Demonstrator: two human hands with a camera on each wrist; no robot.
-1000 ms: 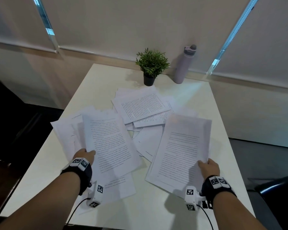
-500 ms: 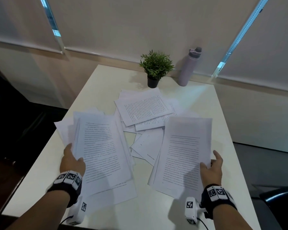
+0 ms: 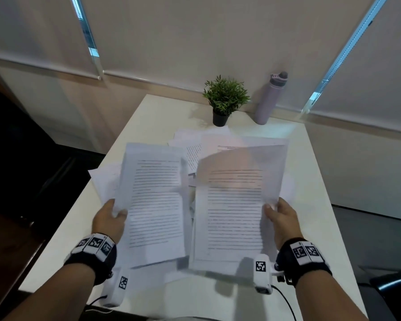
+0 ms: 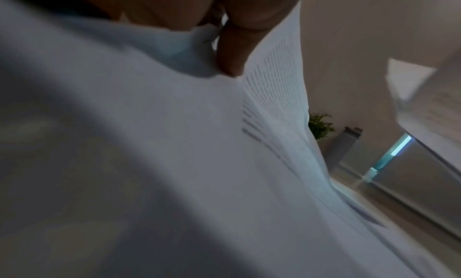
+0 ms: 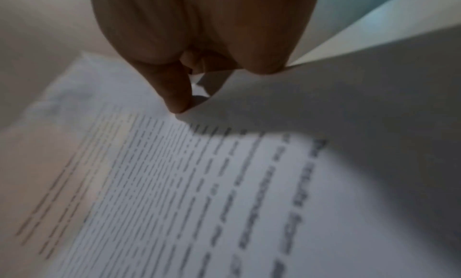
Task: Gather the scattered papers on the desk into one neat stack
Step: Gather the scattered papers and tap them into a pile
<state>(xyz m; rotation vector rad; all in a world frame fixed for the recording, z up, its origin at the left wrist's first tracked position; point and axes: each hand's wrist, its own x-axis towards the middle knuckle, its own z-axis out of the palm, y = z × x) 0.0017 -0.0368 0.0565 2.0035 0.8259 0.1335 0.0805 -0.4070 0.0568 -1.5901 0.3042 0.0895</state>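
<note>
My left hand [image 3: 111,216] grips the left edge of a bundle of printed sheets [image 3: 155,202], thumb on top; the same sheets [image 4: 274,89] fill the left wrist view. My right hand [image 3: 280,214] pinches the right edge of a second bundle of printed sheets [image 3: 236,205], also seen as blurred text [image 5: 199,183] in the right wrist view. Both bundles are lifted off the white desk [image 3: 310,181] and hang side by side, nearly touching. More loose papers [image 3: 190,140] lie on the desk behind and under them, partly hidden.
A small potted plant [image 3: 225,100] and a grey-lilac water bottle [image 3: 270,98] stand at the desk's far edge by the wall. A dark chair [image 3: 389,286] shows at the lower right. Dark floor lies left of the desk.
Both hands have taken hold of their bundles and raised them off the desk, bringing them toward each other at the middle. The view has blurred with the motion.
</note>
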